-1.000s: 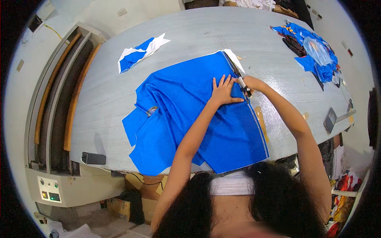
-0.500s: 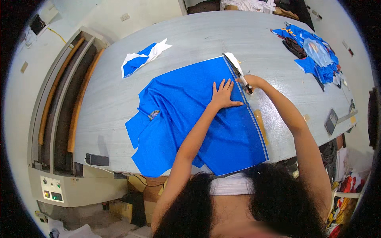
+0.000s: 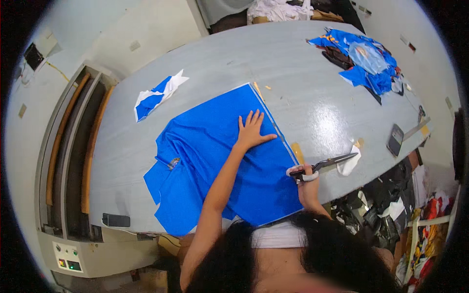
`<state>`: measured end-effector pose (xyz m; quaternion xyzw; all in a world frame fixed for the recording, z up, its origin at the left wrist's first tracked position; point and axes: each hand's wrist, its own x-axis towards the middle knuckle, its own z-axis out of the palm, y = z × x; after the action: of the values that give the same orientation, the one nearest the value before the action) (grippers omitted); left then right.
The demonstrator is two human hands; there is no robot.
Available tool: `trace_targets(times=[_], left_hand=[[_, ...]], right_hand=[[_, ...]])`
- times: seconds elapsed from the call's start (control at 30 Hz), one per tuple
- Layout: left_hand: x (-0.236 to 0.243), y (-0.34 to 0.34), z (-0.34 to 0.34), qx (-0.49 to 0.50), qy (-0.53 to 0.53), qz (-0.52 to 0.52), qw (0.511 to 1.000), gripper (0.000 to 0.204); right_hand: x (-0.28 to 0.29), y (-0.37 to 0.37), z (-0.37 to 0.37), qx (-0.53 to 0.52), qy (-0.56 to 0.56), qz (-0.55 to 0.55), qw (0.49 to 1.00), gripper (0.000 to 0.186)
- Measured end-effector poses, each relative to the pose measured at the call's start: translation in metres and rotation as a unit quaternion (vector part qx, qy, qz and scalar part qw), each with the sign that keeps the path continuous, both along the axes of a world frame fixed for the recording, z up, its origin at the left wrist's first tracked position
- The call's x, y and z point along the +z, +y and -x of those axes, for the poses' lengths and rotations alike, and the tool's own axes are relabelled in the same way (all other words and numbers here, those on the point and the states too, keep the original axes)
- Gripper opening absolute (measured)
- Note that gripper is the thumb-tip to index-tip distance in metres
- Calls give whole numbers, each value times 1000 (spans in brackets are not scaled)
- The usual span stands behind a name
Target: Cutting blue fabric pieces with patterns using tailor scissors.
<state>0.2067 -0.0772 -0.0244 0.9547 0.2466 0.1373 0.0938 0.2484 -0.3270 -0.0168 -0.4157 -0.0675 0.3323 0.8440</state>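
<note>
A blue cloth garment piece (image 3: 210, 171) with a small badge lies spread over the grey table, wrinkled toward its left part. My left hand (image 3: 251, 132) rests flat on it with fingers spread, near its right-hand edge. At the near right corner of the cloth, my right hand (image 3: 308, 190) is closed round the handles of black scissors (image 3: 333, 162). White wrapping shows around the handles. Their blades point right, off the cloth, and the tips reach a white fabric scrap (image 3: 348, 165) on the table.
A blue and white scrap (image 3: 155, 100) lies at the far left. A heap of blue and dark fabric (image 3: 369, 61) sits at the far right, with a phone (image 3: 394, 140) nearer. A dark box (image 3: 116, 220) stands at the near left edge, beside a roller machine (image 3: 68, 254).
My right hand has come from the far end of the cloth's edge to its near right corner with the scissors. The white scrap now lies at the right. The view has shifted slightly.
</note>
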Motion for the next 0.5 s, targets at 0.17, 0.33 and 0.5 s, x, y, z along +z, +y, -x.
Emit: trace_targets(times=[0.17,0.33,0.5], left_hand=[[3,1,-4,-18,-6,-12,1000,88],[11,22,13,-80,8,131,988,83],[67,25,56,-218,62,337,914,95]], right_hand=[[-1,-43,-38,-6,53,25,998,25],[3,-75,-104,-11,-147,269,952,29],[32,-103,-124,-106,-436,511,733,31]])
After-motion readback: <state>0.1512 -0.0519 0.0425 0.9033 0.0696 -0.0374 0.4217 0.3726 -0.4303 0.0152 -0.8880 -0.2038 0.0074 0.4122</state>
